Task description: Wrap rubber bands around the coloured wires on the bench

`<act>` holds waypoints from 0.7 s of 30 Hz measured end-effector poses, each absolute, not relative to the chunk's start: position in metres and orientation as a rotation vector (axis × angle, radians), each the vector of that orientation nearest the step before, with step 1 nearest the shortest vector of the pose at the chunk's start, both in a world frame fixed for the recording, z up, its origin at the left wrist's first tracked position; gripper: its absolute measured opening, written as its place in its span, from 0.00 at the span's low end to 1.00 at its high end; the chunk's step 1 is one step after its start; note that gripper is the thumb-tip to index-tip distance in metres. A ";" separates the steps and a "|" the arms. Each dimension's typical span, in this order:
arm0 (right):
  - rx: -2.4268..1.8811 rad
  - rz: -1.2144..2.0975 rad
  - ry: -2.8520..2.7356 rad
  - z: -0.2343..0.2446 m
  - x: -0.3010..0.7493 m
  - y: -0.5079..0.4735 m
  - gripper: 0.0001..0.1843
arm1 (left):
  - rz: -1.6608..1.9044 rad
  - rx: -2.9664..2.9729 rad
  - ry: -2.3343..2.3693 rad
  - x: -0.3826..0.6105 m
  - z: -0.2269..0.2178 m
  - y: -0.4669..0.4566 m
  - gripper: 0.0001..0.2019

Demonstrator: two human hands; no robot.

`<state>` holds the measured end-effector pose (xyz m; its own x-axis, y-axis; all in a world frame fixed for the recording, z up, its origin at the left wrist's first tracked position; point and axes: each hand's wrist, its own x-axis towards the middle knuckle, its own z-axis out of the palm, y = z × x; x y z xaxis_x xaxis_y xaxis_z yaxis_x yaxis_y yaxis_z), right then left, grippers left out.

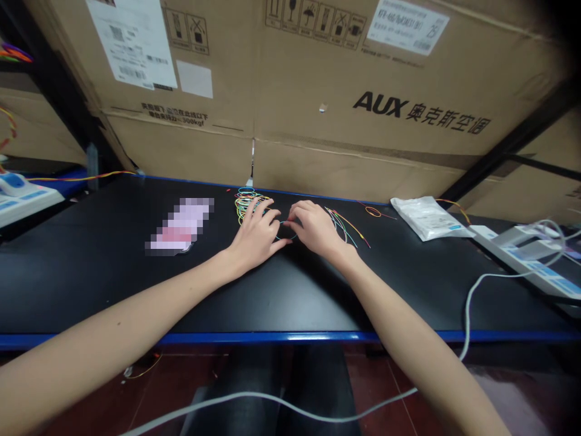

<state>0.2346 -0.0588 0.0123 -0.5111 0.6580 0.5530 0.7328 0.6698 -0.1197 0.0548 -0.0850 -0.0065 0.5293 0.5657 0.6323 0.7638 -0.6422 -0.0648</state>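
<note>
My left hand point(256, 236) and my right hand point(315, 229) lay close together on the black table point(82, 278), with my fingertips point(294, 212) nearly meeting in the middle. A thin blue wire point(285, 238) curved under them. I could not tell if my fingers were pinching that wire or only touching it, so I cannot say if my grip was tight or loose.

Just past my left hand sat a pile of wire loops point(247, 204) in yellow, green and blue. A bunch of thin colored wires point(345, 227) spread out from under my right hand. I think my hands were close together so they could both work on the same small wire.

Farther right lay a small orange wire coil point(373, 211) and a white plastic bag point(426, 218). To the left was a blurred pink patch point(179, 225), with black table between it and my left hand, so that hand had room to slide. A big cardboard box point(363, 103) stood past the back edge and blocked that way. The blue front edge point(272, 337) ran under my arms.
</note>
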 end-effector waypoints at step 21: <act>-1.033 -0.137 -2.211 0.011 0.236 -0.058 0.04 | -0.871 -2.433 -1.128 0.053 -0.002 -0.085 0.15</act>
<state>0.2360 -0.0580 0.0111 -0.4510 0.6394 0.6227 0.7116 0.6787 -0.1815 0.0535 -0.0845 -0.0024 0.5020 0.5748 0.6462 0.7705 -0.6366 -0.0323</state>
